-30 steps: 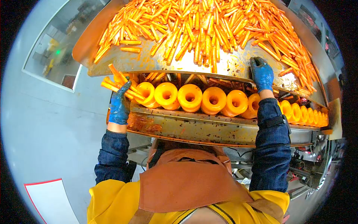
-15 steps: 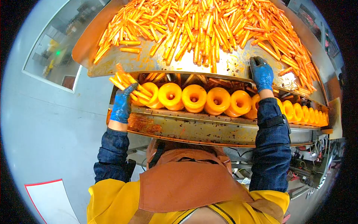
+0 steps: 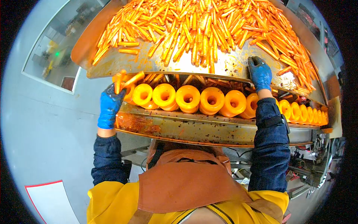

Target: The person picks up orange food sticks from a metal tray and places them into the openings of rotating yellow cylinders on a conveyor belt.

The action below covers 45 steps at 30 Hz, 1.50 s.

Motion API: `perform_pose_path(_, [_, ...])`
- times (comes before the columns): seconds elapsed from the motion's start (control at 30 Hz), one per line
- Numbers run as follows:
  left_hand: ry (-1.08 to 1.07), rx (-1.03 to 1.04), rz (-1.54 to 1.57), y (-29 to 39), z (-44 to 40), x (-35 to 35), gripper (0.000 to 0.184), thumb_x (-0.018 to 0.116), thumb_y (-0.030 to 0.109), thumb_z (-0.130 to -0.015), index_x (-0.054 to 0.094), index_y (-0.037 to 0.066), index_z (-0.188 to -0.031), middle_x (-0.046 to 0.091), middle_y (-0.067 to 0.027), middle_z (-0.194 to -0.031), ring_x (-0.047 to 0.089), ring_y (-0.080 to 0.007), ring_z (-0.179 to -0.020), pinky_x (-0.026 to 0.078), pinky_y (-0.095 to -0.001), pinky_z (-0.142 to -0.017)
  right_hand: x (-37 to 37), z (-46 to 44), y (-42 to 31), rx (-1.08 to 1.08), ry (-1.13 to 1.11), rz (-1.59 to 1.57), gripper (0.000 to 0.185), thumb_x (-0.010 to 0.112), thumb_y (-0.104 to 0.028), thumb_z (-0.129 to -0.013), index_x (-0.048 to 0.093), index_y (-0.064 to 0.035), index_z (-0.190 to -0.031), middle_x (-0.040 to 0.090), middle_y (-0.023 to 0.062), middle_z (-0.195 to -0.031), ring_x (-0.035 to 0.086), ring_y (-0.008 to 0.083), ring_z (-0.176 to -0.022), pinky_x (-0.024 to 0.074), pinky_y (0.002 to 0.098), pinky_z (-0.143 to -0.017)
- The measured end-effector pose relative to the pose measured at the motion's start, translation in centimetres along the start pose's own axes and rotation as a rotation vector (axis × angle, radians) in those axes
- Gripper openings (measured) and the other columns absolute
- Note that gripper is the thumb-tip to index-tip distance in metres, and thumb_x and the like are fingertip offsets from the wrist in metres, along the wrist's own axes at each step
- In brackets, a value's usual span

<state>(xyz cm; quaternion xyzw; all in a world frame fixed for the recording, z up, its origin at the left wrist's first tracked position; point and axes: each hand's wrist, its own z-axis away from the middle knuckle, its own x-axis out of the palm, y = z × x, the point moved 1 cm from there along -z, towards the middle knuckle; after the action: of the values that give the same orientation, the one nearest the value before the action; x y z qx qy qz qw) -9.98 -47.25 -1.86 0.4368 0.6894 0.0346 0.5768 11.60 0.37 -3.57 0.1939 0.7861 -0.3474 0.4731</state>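
Observation:
My left hand [image 3: 112, 106], in a blue glove with dark fingertips, is closed around a few glossy orange sticks [image 3: 128, 79] at the left end of a row of orange cups [image 3: 187, 99]. The sticks jut up and to the right, above the leftmost cup. My right hand [image 3: 260, 74], gloved the same way, rests with curled fingers at the front edge of a metal tray [image 3: 231, 65]. Whether anything is inside those fingers is hidden. A large heap of orange sticks [image 3: 201, 30] covers much of the tray.
Below the cups runs a metal trough [image 3: 186, 128] with dark specks and an orange smear at its left. More sticks lie in the dark gap behind the cups. A window [image 3: 52, 52] is set in the wall at left, and machine parts [image 3: 305, 160] stand at lower right.
My left hand has moved left and slightly down with the sticks, which now point more upward. The cups have shifted along their row. My right hand stays nearly still.

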Motion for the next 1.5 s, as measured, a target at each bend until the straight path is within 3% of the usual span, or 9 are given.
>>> perform_pose_path(0.07, [0.037,0.240,-0.410,1.1,-0.3,-1.7,0.030,0.069,0.018,-0.075,0.064,0.007,-0.103,0.065,-0.0126,-0.086,0.064,-0.0268,-0.074,0.051,-0.0354,-0.065,0.0,0.1,-0.1,0.013,-0.004,-0.006,0.038,0.050,-0.042,-0.086,0.066,-0.0110,-0.100,0.063,0.0161,-0.104,0.061,0.0337,-0.094,0.0476,0.0414,-0.083])
perform_pose_path(0.13, [-0.291,0.325,-0.600,2.5,-0.9,-2.4,0.034,0.069,0.019,-0.071,0.065,0.012,-0.104,0.063,-0.0158,-0.095,0.062,-0.0316,-0.081,0.051,-0.0373,-0.071,0.1,0.1,0.0,0.012,0.003,-0.014,0.038,0.050,-0.042,-0.086,0.066,-0.0112,-0.101,0.063,0.0161,-0.104,0.061,0.0337,-0.094,0.0475,0.0413,-0.083])
perform_pose_path(0.3, [-0.348,0.455,-0.501,2.8,-1.1,-0.2,0.035,0.068,0.017,-0.074,0.063,0.010,-0.108,0.065,-0.0128,-0.095,0.063,-0.0267,-0.085,0.051,-0.0348,-0.074,-0.2,0.2,-0.3,0.006,0.033,-0.014,0.039,0.049,-0.043,-0.086,0.066,-0.0114,-0.103,0.063,0.0159,-0.106,0.060,0.0337,-0.095,0.0472,0.0413,-0.084])
perform_pose_path(0.37, [-0.191,-0.159,0.469,2.4,-1.3,1.0,0.030,0.067,0.016,-0.079,0.062,0.005,-0.107,0.064,-0.0069,-0.093,0.063,-0.0198,-0.083,0.050,-0.0310,-0.075,-0.7,0.3,-0.8,0.047,-0.038,0.005,0.040,0.048,-0.043,-0.087,0.065,-0.0113,-0.104,0.062,0.0158,-0.107,0.060,0.0336,-0.096,0.0467,0.0412,-0.085])
perform_pose_path(0.53, [-0.067,-0.388,1.112,1.3,0.3,3.5,0.040,0.065,0.010,-0.080,0.054,0.002,-0.118,0.061,-0.0070,-0.101,0.059,-0.0161,-0.092,0.050,-0.0289,-0.078,0.2,0.1,0.1,-0.003,0.011,0.017,0.039,0.048,-0.042,-0.087,0.065,-0.0110,-0.104,0.063,0.0157,-0.107,0.060,0.0333,-0.097,0.0463,0.0411,-0.086])
perform_pose_path(0.7, [-0.122,-0.465,1.132,0.4,1.8,3.7,0.045,0.059,0.014,-0.084,0.047,0.003,-0.126,0.056,-0.0080,-0.117,0.054,-0.0223,-0.106,0.047,-0.0396,-0.090,0.0,0.1,-0.1,-0.005,-0.006,0.012,0.039,0.047,-0.042,-0.087,0.065,-0.0105,-0.102,0.063,0.0155,-0.106,0.060,0.0334,-0.097,0.0465,0.0415,-0.085])
perform_pose_path(0.9, [0.279,-0.369,1.389,-0.2,0.1,1.6,0.040,0.057,0.004,-0.083,0.050,0.004,-0.122,0.058,-0.0093,-0.112,0.056,-0.0231,-0.105,0.044,-0.0371,-0.094,-0.2,0.2,-0.3,0.016,0.005,0.021,0.040,0.048,-0.043,-0.087,0.065,-0.0099,-0.102,0.063,0.0157,-0.105,0.060,0.0336,-0.095,0.0468,0.0418,-0.084])
perform_pose_path(1.17, [0.020,-0.186,1.089,-2.7,0.1,3.6,0.053,0.054,0.008,-0.083,0.039,0.000,-0.133,0.049,-0.0157,-0.130,0.047,-0.0240,-0.121,0.037,-0.0366,-0.102,0.1,0.0,0.1,0.031,-0.018,-0.008,0.043,0.049,-0.044,-0.086,0.065,-0.0101,-0.107,0.062,0.0159,-0.110,0.059,0.0329,-0.099,0.0460,0.0402,-0.087])
perform_pose_path(1.5, [0.142,-0.324,1.314,-4.6,-2.1,2.5,0.047,0.054,0.009,-0.084,0.045,0.001,-0.130,0.052,-0.0119,-0.128,0.049,-0.0244,-0.118,0.035,-0.0348,-0.104,-0.2,0.2,-0.4,0.037,-0.009,0.042,0.041,0.049,-0.044,-0.086,0.066,-0.0117,-0.104,0.062,0.0159,-0.108,0.060,0.0331,-0.098,0.0464,0.0412,-0.086])
